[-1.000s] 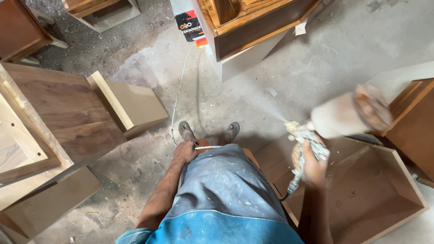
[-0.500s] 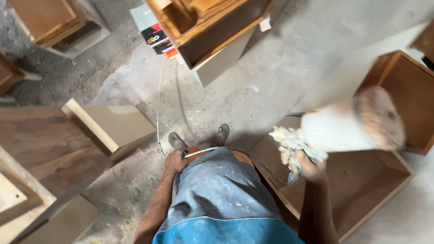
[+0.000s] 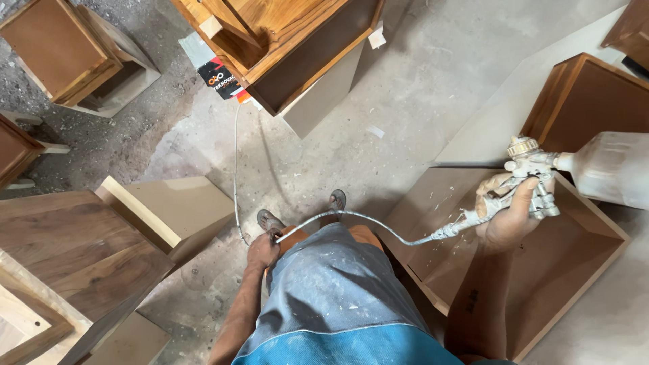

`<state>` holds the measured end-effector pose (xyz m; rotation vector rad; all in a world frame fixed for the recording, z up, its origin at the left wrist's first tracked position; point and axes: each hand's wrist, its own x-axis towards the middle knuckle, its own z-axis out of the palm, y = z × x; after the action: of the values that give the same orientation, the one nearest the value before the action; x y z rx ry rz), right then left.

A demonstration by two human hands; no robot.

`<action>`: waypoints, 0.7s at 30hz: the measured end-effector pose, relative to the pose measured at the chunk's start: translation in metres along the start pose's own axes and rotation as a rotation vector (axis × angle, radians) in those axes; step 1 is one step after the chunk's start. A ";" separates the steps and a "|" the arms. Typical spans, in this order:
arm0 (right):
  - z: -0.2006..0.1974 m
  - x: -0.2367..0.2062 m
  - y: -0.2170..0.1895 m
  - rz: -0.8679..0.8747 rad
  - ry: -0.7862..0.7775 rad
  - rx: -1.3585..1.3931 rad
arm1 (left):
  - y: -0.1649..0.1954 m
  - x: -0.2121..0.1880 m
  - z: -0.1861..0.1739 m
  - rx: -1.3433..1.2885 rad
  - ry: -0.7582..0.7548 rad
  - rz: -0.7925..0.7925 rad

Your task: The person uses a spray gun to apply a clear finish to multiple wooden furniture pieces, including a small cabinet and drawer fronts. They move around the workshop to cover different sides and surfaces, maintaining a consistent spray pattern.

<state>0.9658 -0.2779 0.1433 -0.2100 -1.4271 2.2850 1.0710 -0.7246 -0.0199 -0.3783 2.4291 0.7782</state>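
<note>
Swung outward since a moment ago, the spray gun now sits at three o'clock over the open brown box, right hand wrapped tight around its grip. Back at seven o'clock, the left hand closes on the air hose, so spraying looks paused.

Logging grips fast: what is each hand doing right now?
Left hand: closed on the air hose.
Right hand: closed on the spray gun.

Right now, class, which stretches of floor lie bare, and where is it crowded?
Bare concrete floor runs between the raised wooden cabinet and the open box under the spray gun. The left side is crowded with boards and a box.
</note>
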 end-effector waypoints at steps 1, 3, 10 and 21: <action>-0.003 0.000 0.006 -0.019 0.011 0.013 | -0.001 0.001 -0.001 -0.010 -0.006 -0.022; -0.008 0.001 0.022 0.003 -0.001 -0.060 | -0.003 0.001 -0.001 -0.023 -0.014 -0.059; 0.005 -0.007 0.084 0.359 0.204 -0.305 | -0.032 -0.009 -0.003 0.019 -0.004 -0.106; 0.020 -0.004 0.085 0.255 0.146 -0.222 | -0.066 -0.062 -0.009 -0.016 -0.029 -0.246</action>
<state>0.9379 -0.3278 0.0770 -0.6470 -1.6551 2.2447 1.1452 -0.7761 -0.0071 -0.6534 2.2945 0.6896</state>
